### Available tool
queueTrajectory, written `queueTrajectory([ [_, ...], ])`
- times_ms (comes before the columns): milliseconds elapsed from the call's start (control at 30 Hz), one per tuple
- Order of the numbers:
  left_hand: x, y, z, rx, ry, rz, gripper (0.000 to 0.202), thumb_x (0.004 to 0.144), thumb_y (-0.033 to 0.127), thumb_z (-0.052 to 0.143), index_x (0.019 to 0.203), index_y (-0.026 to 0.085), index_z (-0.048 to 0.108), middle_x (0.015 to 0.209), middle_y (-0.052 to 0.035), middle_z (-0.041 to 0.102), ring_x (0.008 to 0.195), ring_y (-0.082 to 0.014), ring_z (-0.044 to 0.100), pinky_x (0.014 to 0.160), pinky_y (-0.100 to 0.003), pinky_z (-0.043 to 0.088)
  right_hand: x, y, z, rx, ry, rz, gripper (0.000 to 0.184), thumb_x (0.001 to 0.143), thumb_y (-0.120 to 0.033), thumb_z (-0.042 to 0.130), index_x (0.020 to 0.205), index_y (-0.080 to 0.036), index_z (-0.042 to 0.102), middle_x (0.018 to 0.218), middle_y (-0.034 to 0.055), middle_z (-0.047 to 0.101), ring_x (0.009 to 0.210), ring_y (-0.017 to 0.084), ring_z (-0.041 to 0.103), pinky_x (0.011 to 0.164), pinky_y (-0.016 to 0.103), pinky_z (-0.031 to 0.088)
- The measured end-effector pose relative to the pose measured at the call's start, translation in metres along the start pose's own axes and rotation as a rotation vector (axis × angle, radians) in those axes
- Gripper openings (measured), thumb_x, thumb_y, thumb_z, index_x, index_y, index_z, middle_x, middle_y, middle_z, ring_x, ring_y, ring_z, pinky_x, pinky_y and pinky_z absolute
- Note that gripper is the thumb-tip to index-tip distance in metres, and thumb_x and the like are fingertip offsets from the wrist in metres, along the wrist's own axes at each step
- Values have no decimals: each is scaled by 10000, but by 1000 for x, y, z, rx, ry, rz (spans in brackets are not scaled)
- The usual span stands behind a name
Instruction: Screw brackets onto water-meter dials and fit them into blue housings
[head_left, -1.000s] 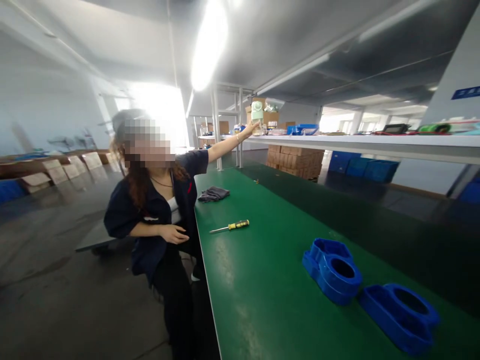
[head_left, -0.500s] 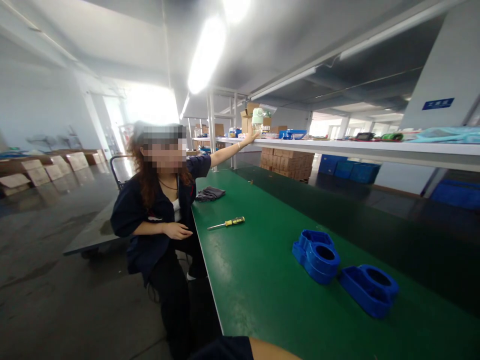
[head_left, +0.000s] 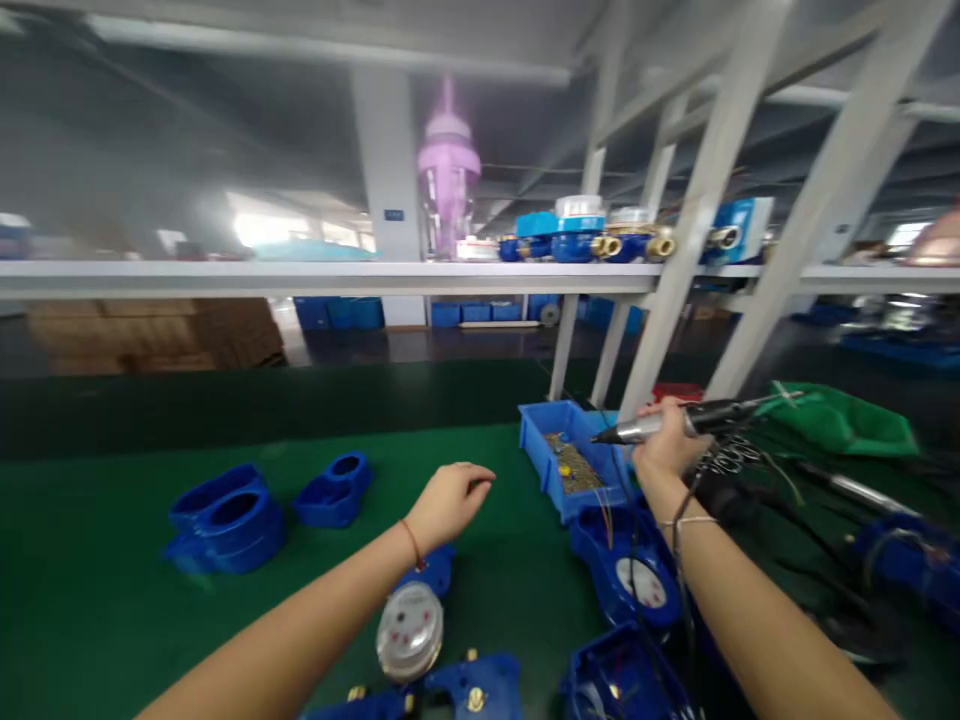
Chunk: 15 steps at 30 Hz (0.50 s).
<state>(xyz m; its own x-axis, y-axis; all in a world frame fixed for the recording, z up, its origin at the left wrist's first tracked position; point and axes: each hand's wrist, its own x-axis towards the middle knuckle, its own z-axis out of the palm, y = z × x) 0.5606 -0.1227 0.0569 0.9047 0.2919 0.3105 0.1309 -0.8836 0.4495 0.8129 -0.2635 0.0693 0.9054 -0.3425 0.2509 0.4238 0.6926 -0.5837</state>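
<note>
A green desk (head_left: 97,620) fills the near view, with a long white shelf (head_left: 225,278) running across above its far edge and carrying blue water meters (head_left: 570,232) on the right. On the left of the desk lie blue plastic housings (head_left: 225,515), well apart from the hands. Right of centre sits a blue parts bin (head_left: 541,440) holding small brass-coloured pieces. Near the bottom edge lie blue meter bodies (head_left: 626,580), one with a white dial, and a round dial unit (head_left: 409,630) just below the left wrist. The right hand (head_left: 664,440) is closed around an electric screwdriver (head_left: 697,420), held level just right of the bin with its tip pointing left over the bin's right edge. The left hand (head_left: 448,500) hovers above the desk left of the bin, fingers loosely curled, holding nothing.
</note>
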Motion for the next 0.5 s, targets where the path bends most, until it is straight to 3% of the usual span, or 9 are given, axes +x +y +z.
queueTrajectory([
  [100,47,9,20,-37,-6,-1,226,905,139,495,1067,116,651,1044,-82,676,978,-173,630,915,-358,489,20,-2,-18,48,16,-29,124,912,-167,607,853,-104,519,621,-47,482,495,82,493,506,202,484],
  [300,125,30,69,-19,-52,9,278,888,180,579,1159,119,588,1145,-101,620,971,-171,619,930,-394,486,13,0,-9,150,-37,-5,165,831,-157,656,817,-122,495,578,-56,497,470,90,497,491,201,465],
  [500,155,50,94,23,-236,115,210,881,186,571,1066,108,633,1008,-71,677,912,-162,637,880,-353,484,14,-9,-17,141,-48,-48,262,744,-280,713,833,-125,521,571,-50,510,469,95,504,481,201,447],
])
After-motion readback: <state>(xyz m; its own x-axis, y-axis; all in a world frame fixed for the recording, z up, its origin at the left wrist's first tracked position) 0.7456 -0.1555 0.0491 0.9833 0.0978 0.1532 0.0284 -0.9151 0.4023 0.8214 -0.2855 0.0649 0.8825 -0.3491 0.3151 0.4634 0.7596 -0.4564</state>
